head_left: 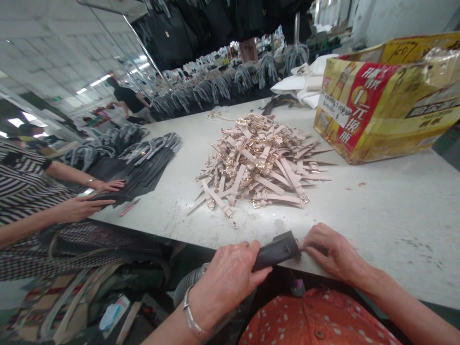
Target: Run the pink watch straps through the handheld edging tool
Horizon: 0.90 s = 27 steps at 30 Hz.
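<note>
My left hand (232, 275) is closed round a dark, flat, strap-like piece (276, 251) at the table's near edge, thumb below and fingers on top. The piece's far end points right, with a small flap standing up there. Right beside that end is my right hand (332, 251), its thumb and fingertips pinched together. What is between those fingertips is too small to make out. Beyond both hands lies a heap of pale pink buckled straps (258, 160) with gold-coloured buckles. A small loose loop (235, 224) lies in front of the heap.
A yellow and red cardboard box (359, 108) stands at the right on the pale table (388, 201). To the left, a co-worker's hands (86, 203) rest on stacked dark pieces (143, 172). A pink pen-like item (129, 207) lies nearby. Dark bags (215, 24) hang behind.
</note>
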### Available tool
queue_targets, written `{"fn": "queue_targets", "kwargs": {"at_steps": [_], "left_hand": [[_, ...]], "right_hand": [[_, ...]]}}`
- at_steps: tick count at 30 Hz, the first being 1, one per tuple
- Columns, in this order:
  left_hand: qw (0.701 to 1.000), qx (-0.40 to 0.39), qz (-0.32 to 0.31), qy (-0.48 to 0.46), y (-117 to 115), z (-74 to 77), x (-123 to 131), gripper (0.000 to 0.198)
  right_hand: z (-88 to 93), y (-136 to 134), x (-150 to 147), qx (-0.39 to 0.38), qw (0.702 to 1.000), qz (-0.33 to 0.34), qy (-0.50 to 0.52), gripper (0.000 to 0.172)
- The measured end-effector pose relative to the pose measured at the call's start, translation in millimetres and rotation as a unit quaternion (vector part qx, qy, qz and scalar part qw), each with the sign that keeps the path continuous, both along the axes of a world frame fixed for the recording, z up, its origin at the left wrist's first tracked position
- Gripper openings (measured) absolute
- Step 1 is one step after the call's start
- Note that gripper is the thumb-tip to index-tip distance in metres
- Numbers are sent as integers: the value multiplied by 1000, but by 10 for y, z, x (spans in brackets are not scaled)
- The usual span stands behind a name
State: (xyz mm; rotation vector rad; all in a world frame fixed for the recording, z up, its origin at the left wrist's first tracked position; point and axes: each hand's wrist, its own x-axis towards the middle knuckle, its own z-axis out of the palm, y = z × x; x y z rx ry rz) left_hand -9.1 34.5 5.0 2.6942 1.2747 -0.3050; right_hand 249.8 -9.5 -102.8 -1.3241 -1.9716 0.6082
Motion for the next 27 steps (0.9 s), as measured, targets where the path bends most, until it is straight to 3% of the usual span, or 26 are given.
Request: {"fn": "queue_targets", "kwargs": {"at_steps": [10,17,23,27], "left_hand": [[999,-31,28,7,83,30,-59,31],[999,-30,16,-24,52,-9,95,28],[998,-46,42,-20,123,-14,22,26],[998,-42,43,-10,118,-4,7,27]], "right_hand": [[-10,17,10,-8,1000,1,-8,14],[6,-3,34,-25,1000,6,2,10],[20,-56,101,-4,1000,-1,-23,40],[38,-76,113,4,997,-13,-74,22]]}}
